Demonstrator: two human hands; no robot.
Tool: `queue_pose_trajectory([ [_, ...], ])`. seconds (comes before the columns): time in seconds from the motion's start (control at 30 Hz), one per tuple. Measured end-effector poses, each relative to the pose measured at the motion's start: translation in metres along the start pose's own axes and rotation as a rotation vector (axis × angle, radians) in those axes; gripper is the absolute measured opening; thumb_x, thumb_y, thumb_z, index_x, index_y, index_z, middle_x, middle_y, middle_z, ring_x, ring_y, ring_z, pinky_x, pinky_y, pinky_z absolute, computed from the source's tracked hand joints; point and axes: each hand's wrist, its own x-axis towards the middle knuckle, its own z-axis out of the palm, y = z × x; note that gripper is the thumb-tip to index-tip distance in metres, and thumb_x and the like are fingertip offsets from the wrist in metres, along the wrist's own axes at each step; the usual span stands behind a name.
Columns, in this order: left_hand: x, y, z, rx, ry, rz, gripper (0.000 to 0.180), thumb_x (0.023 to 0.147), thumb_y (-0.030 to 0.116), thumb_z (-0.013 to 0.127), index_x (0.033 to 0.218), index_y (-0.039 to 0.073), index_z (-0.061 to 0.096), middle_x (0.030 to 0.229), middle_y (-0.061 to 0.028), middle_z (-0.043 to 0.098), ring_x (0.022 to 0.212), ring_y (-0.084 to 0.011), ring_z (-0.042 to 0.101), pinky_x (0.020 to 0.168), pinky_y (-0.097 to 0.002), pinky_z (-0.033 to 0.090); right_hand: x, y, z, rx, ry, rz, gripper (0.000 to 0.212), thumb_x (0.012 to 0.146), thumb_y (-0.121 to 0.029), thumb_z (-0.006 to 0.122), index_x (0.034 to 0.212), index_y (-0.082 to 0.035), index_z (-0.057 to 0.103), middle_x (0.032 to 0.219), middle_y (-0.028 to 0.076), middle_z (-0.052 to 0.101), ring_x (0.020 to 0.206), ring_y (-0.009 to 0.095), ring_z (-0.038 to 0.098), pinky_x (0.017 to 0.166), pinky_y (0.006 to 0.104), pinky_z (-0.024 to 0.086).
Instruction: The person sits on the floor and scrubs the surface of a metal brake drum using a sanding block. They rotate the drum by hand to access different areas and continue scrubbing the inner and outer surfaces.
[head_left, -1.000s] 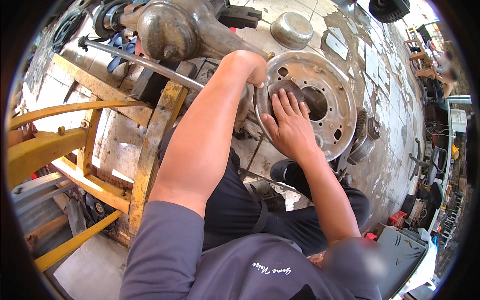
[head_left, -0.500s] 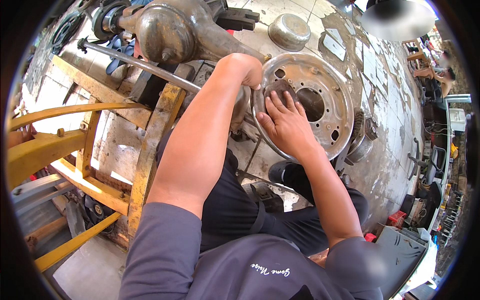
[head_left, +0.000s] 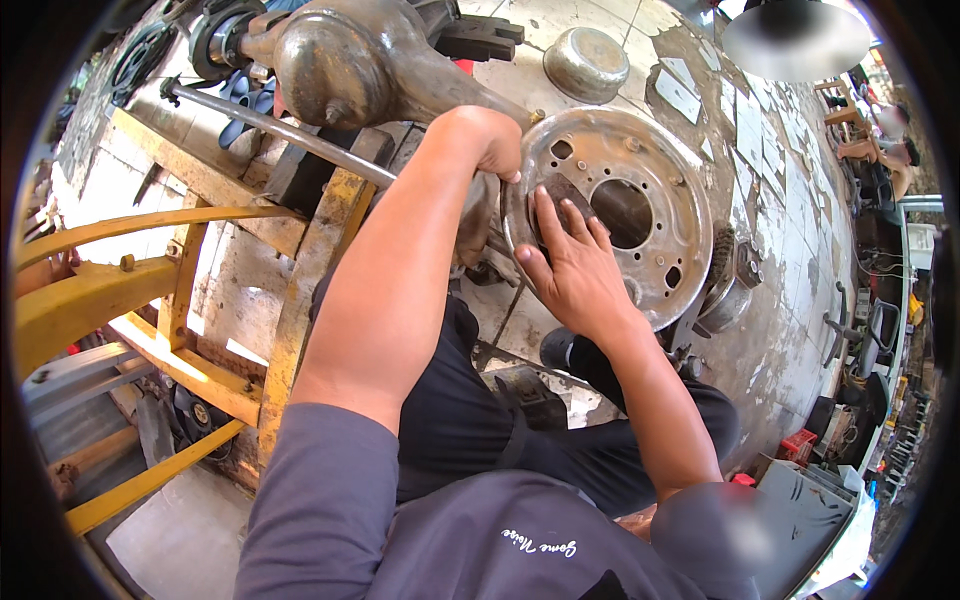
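Right hand (head_left: 573,268): open, fingers spread flat, pressing a small dark abrasive pad (head_left: 560,192) against the face of the metal wheel hub (head_left: 655,245). Left hand (head_left: 492,140): curled closed over the hub's upper left rim, fingertips hidden behind it. The hub is a dull grey disc, worn and scuffed, with a large centre bore and smaller holes ringed about it. It stands tilted at the end of the rusty axle housing (head_left: 350,65), above the tiled floor (head_left: 790,330).
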Motion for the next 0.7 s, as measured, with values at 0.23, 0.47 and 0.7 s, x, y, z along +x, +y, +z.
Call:
queue_pose_trajectory([
  [0.23, -0.004, 0.005, -0.004, -0.032, -0.03, -0.042, 0.048, 0.093, 0.033, 0.07, 0.133, 0.006, 0.066, 0.137, -0.019, 0.064, 0.122, -0.0337, 0.064, 0.1, -0.0453, 0.052, 0.005, -0.006, -0.003, 0.047, -0.062, 0.031, 0.079, 0.107, -0.056, 0.035, 0.161, -0.001, 0.019, 0.151, 0.022, 0.05, 0.149, 0.04, 0.035, 0.122, 0.0567, 0.02],
  [0.47, -0.012, 0.016, -0.009, 0.023, -0.048, -0.004, 0.047, 0.092, 0.03, 0.072, 0.134, 0.008, 0.067, 0.139, -0.0177, 0.063, 0.125, -0.0332, 0.063, 0.102, -0.0455, 0.051, 0.011, -0.005, 0.002, -0.002, -0.062, 0.046, 0.079, 0.107, -0.056, 0.035, 0.16, 0.0, 0.021, 0.153, 0.022, 0.047, 0.147, 0.037, 0.038, 0.122, 0.0557, 0.021],
  [0.7, -0.02, 0.008, -0.002, -0.003, 0.06, 0.028, 0.041, 0.091, 0.035, 0.071, 0.119, 0.004, 0.073, 0.122, -0.0171, 0.072, 0.113, -0.034, 0.067, 0.096, -0.044, 0.052, 0.0, -0.006, -0.009, 0.039, -0.146, -0.002, 0.08, 0.107, -0.055, 0.036, 0.16, 0.001, 0.019, 0.155, 0.021, 0.045, 0.15, 0.035, 0.034, 0.124, 0.0523, 0.02],
])
